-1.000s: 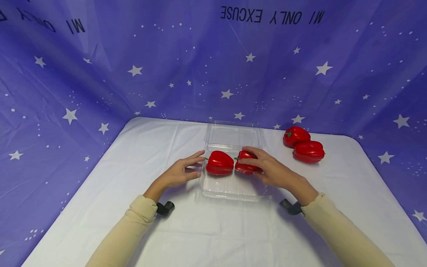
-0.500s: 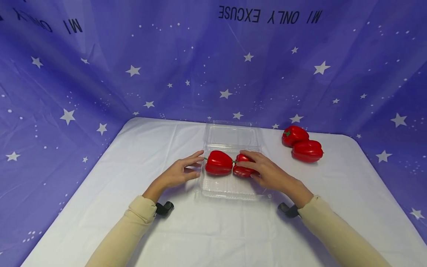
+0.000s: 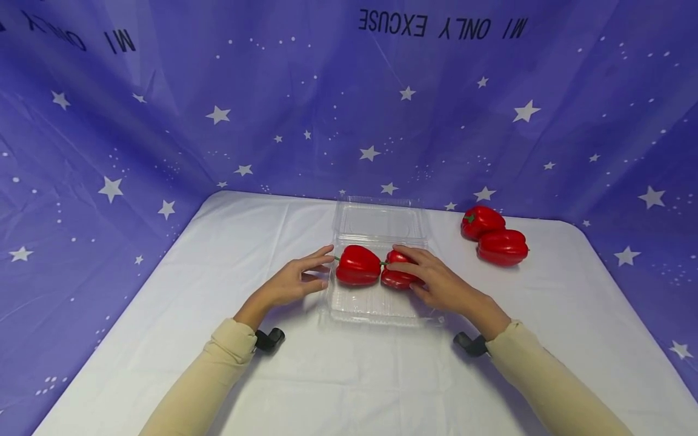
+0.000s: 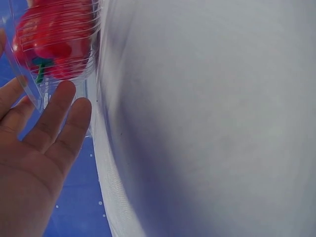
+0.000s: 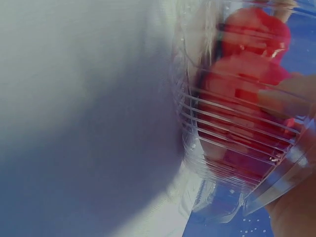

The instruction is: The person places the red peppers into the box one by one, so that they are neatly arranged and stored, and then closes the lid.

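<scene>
Lying end to end along a left–right line, 2 red peppers occupy the far part of the clear container's [image 3: 365, 310] base. The left pepper [image 3: 357, 265] rests on its side, its long axis running left to right, stem toward the left wall. The right pepper [image 3: 395, 280] has its stem toward the left pepper's blunt end; whether the 2 touch cannot be told. The right hand [image 3: 444, 277] reaches in from the near right and holds the right pepper, fingers over the top and thumb at the near side. The left hand [image 3: 289, 283] is the nearer to the left pepper's stem: fingers extended and spread, holding nothing, just beside the left wall; contact with that wall is uncertain. The relation that appears to govern placement is the narrow join between the 2 peppers, lying to the left of the right hand's fingertips. The lid [image 3: 378, 221] stands open on the far side.
</scene>
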`<state>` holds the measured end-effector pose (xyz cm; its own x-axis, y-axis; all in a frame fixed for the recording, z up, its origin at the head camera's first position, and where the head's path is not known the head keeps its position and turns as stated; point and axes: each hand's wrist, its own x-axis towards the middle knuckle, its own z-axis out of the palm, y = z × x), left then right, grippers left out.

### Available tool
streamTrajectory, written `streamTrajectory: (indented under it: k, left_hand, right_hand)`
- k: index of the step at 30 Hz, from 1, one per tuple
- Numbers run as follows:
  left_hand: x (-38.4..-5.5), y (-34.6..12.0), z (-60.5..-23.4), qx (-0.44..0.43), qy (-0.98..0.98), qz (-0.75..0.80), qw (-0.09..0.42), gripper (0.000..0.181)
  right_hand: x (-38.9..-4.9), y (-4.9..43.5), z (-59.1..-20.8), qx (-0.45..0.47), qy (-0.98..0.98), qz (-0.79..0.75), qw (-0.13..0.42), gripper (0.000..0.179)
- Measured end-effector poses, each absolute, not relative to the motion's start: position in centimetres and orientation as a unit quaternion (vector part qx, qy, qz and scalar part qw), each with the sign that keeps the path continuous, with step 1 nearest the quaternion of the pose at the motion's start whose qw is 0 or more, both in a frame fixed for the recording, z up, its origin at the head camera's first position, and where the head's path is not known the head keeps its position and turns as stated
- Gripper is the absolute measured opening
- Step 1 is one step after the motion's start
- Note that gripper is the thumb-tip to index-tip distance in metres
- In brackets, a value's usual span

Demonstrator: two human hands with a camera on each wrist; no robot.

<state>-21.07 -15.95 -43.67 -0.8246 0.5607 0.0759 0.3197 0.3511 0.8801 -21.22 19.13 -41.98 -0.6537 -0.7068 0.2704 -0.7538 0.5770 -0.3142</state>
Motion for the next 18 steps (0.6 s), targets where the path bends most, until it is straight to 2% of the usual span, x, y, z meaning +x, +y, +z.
streamTrajectory:
  k: [18]
  left_hand:
    - [-21.1, -16.1, -43.5, 0.272, 0.82, 0.491, 0.114, 0.056]
  right_hand:
    - [-21.2, 19.4, -41.0, 0.403, -0.89, 0.209, 0.048, 0.072]
